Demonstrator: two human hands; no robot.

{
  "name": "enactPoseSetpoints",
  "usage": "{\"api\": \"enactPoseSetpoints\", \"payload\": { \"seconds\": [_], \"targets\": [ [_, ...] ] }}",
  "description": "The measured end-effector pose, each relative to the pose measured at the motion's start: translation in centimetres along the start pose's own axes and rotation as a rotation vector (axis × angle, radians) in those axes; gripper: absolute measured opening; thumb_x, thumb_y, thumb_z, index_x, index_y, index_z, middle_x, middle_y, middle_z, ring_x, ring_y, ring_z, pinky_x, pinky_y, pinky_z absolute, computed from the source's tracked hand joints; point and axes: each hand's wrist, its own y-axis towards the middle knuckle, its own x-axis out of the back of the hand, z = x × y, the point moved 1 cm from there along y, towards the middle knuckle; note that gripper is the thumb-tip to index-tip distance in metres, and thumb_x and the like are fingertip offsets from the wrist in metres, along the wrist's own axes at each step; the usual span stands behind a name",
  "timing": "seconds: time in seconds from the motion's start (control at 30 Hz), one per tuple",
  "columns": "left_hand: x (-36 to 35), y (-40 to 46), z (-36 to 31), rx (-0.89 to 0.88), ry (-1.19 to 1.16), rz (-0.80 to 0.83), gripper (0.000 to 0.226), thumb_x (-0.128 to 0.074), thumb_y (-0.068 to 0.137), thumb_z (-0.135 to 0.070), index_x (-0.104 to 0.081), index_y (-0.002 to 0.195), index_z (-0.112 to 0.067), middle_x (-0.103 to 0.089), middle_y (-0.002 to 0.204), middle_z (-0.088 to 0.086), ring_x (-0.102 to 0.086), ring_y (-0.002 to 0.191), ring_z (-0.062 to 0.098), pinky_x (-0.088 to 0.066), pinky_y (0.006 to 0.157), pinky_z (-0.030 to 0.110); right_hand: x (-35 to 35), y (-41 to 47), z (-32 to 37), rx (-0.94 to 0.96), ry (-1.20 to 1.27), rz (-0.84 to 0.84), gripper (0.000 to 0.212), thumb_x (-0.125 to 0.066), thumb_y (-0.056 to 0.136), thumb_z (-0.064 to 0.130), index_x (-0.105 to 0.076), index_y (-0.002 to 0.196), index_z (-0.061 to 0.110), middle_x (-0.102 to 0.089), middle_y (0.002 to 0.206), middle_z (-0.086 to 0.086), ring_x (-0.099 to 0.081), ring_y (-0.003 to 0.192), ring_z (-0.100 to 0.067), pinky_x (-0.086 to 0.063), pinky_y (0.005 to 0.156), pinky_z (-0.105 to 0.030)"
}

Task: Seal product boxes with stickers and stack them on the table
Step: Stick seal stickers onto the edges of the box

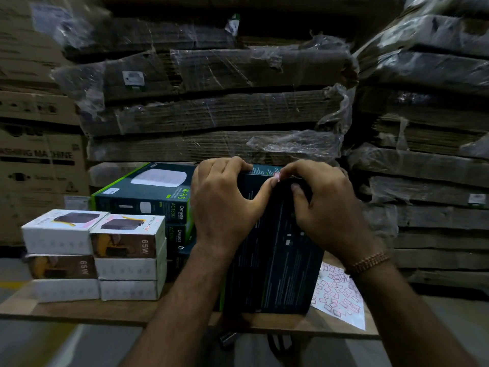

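My left hand point(222, 205) grips the top left corner of the dark box point(272, 260), which stands upright at the table's point(79, 311) near edge. My right hand point(322, 205) pinches a pink sticker point(276, 176) onto its top edge. The sticker sheet point(338, 298) lies just right; stacked boxes point(148, 205) crowd the left.

Box point(275, 247) print too small, dark.

Dim, wide-angle warped edges, background seemingly blurred
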Motion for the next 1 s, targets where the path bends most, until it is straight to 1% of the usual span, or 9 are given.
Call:
{"api": "enactPoseSetpoints", "payload": {
  "seconds": [0.1,0.2,0.47,0.57,0.7,0.77,0.83,0.9,1.0],
  "targets": [
    [0.0,0.0,0.1,-0.009,-0.004,-0.002,0.047,-0.071,0.088,-0.068,-0.073,0.102,-0.024,-0.071,0.102,-0.008,-0.061,0.106,0.020,-0.048,0.099,0.041,0.0,-0.4,-0.1,0.054,-0.010,-0.003,0.043,-0.063,0.085,-0.003,-0.073,0.120,0.020,-0.073,0.122,0.003,-0.066,0.117,-0.022,-0.051,0.096,-0.054],
    [-0.1,-0.1,0.2,-0.013,-0.007,-0.002,0.046,-0.072,0.088,-0.068,-0.073,0.103,-0.024,-0.071,0.102,-0.008,-0.060,0.107,0.020,-0.047,0.099,0.040,-0.1,-0.3,-0.4,0.061,-0.012,0.004,0.046,-0.062,0.083,-0.002,-0.075,0.123,0.018,-0.072,0.125,-0.001,-0.064,0.120,-0.024,-0.051,0.098,-0.055],
    [-0.1,-0.2,0.3,-0.013,-0.007,0.020,0.049,-0.070,0.089,-0.070,-0.073,0.107,-0.024,-0.071,0.106,-0.009,-0.060,0.110,0.018,-0.047,0.101,0.042,-0.3,0.2,-0.4,0.041,-0.034,0.016,0.036,-0.063,0.088,0.002,-0.074,0.118,0.019,-0.070,0.118,0.003,-0.063,0.110,-0.023,-0.050,0.094,-0.051],
    [-0.2,-0.2,0.4,-0.023,-0.005,0.014,0.048,-0.071,0.089,-0.068,-0.073,0.107,-0.024,-0.071,0.105,-0.009,-0.060,0.110,0.019,-0.047,0.101,0.040,-0.3,0.5,0.0,0.024,-0.049,0.033,0.036,-0.062,0.086,0.003,-0.073,0.117,0.019,-0.068,0.114,0.004,-0.060,0.106,-0.021,-0.051,0.094,-0.049],
    [-0.3,-0.2,0.5,-0.031,0.002,0.013,0.047,-0.071,0.090,-0.068,-0.072,0.106,-0.024,-0.071,0.105,-0.009,-0.060,0.110,0.019,-0.046,0.100,0.040,-0.1,0.9,0.2,0.005,-0.067,0.063,0.039,-0.055,0.082,0.013,-0.071,0.117,0.020,-0.065,0.112,0.004,-0.057,0.103,-0.020,-0.050,0.092,-0.044],
    [-0.2,-0.2,0.5,-0.035,0.004,0.008,0.048,-0.071,0.090,-0.070,-0.073,0.105,-0.024,-0.071,0.105,-0.009,-0.060,0.110,0.019,-0.046,0.100,0.040,-0.3,1.0,0.2,0.004,-0.095,0.073,0.039,-0.055,0.081,0.017,-0.070,0.118,0.020,-0.063,0.112,0.004,-0.055,0.104,-0.020,-0.050,0.092,-0.045],
    [-0.2,-0.3,0.4,-0.038,0.002,0.004,0.049,-0.071,0.090,-0.070,-0.073,0.105,-0.024,-0.071,0.105,-0.008,-0.060,0.109,0.019,-0.046,0.100,0.040,-0.5,0.9,0.0,0.005,-0.095,0.059,0.036,-0.057,0.084,0.020,-0.071,0.117,0.019,-0.063,0.112,0.005,-0.055,0.105,-0.019,-0.050,0.093,-0.045],
    [-0.1,-0.3,0.4,-0.045,0.004,0.008,0.048,-0.071,0.090,-0.069,-0.072,0.106,-0.024,-0.071,0.106,-0.008,-0.060,0.110,0.019,-0.046,0.101,0.041,-0.7,1.0,-0.3,0.000,-0.051,0.027,0.025,-0.061,0.090,0.024,-0.074,0.113,0.020,-0.064,0.109,0.007,-0.056,0.104,-0.017,-0.050,0.092,-0.043],
    [0.0,-0.3,0.6,-0.069,0.007,0.030,0.044,-0.071,0.091,-0.063,-0.072,0.109,-0.023,-0.071,0.109,-0.008,-0.059,0.112,0.020,-0.046,0.103,0.042,-1.0,1.5,-0.6,-0.019,0.004,-0.031,0.013,-0.071,0.097,0.028,-0.078,0.104,0.021,-0.067,0.102,0.008,-0.059,0.101,-0.016,-0.052,0.087,-0.040]
  ]
}}
